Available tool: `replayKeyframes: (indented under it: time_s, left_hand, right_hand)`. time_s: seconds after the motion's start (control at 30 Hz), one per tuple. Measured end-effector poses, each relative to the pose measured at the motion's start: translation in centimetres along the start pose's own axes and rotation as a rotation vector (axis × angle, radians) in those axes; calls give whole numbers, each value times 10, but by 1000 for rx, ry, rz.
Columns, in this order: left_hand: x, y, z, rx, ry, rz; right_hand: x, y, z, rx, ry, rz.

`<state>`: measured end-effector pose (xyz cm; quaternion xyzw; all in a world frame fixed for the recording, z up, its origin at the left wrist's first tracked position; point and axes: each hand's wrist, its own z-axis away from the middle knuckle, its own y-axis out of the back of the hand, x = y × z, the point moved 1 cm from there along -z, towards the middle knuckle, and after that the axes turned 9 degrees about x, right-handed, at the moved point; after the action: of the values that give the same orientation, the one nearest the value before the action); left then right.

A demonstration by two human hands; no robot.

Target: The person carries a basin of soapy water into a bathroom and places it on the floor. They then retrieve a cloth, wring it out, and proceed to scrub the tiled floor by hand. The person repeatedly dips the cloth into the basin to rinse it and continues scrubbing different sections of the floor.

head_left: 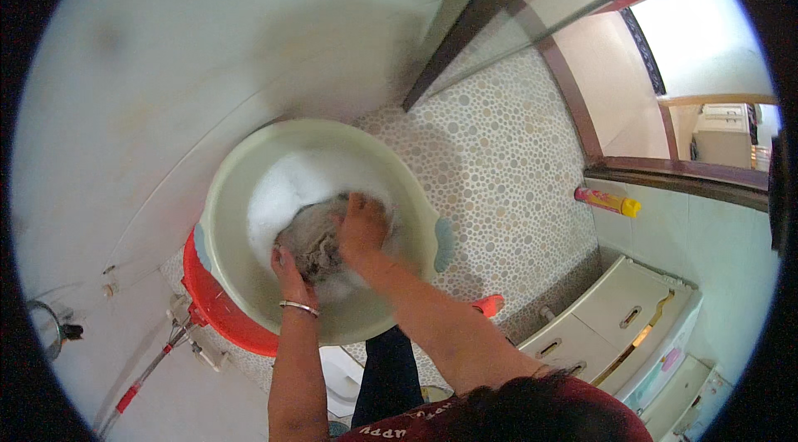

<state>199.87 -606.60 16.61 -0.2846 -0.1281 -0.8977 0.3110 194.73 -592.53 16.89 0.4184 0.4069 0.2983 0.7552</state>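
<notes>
A large pale green plastic basin (230, 193) holds white suds (280, 174) and a wet grey-brown cloth (312, 230). My left hand (293, 274), with a silver bracelet at its wrist, touches the near left edge of the cloth, its fingers partly hidden. On the right side of the cloth, my right hand (363, 227) presses down with bent fingers, slightly blurred. Whether its fingers grip a fold cannot be seen.
Beneath the basin's left side is a red basin (230, 333), near a red-and-grey pole (140, 379). A white cabinet (598, 323) stands at the lower right, below a red and yellow spray can (608, 202). A dark-framed door edge (461, 24) is beyond the basin, over pebble-patterned floor (511, 161).
</notes>
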Motion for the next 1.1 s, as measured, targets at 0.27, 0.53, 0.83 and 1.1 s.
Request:
replayKeyframes:
  time_s: [0.27, 0.53, 0.83, 1.1]
  left_hand:
    - [-13, 42, -56, -389, 205, 78]
    - [-11, 21, -23, -349, -36, -421]
    - [5, -9, 22, 98, -56, -68]
    - [-18, 38, -32, -377, 90, 98]
  right_hand:
    - [-16, -7, 92, -574, 144, -807]
    - [-5, -13, 67, -443, 285, -377]
    - [12, 0, -5, -17, -156, -171]
    - [-21, 3, 94, -498, 275, -797]
